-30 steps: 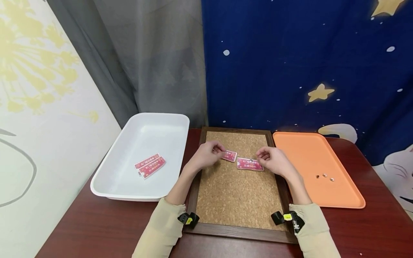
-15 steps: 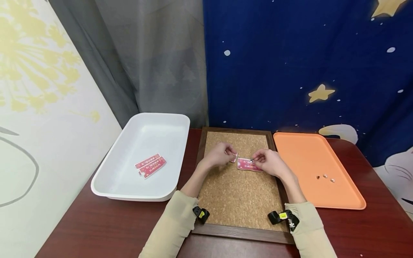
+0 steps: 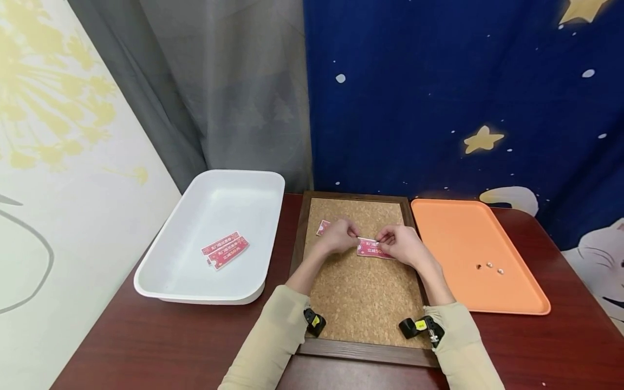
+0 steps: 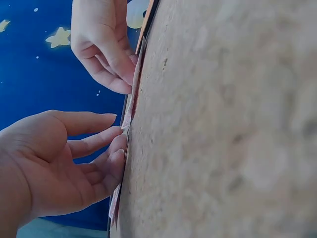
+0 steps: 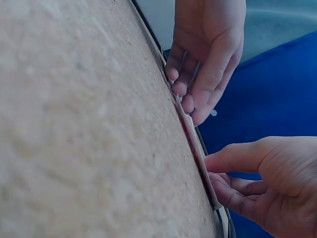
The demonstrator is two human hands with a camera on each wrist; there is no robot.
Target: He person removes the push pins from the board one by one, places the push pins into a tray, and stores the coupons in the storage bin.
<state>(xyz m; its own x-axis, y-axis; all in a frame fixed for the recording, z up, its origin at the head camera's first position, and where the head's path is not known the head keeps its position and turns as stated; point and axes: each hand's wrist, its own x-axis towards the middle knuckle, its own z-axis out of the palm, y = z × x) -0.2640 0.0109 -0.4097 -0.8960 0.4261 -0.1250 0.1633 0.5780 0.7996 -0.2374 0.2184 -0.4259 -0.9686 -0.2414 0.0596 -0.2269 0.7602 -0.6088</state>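
A pink coupon (image 3: 366, 248) lies on the cork board (image 3: 365, 309), slightly raised off it at its edge. My right hand (image 3: 404, 246) pinches its upper edge and covers its right part. A thumbtack is hidden or barely visible at those fingertips. My left hand (image 3: 337, 236) touches the coupon's upper left corner with its fingertips; in the left wrist view the thumb of the left hand (image 4: 64, 163) stands a little apart from the forefinger. A second pink coupon (image 3: 323, 227) lies on the cork, mostly covered by my left hand.
A white basin (image 3: 214, 295) at the left holds several pink coupons (image 3: 225, 250). At the right, an orange tray (image 3: 463, 233) bears a few small thumbtacks (image 3: 489, 265). A dark wooden frame (image 3: 375, 353) borders the cork. Curtains stand close behind.
My left hand has let go of the left coupon and moved right to the other coupon's corner. My right hand has shifted left from that coupon's right end toward its upper middle.
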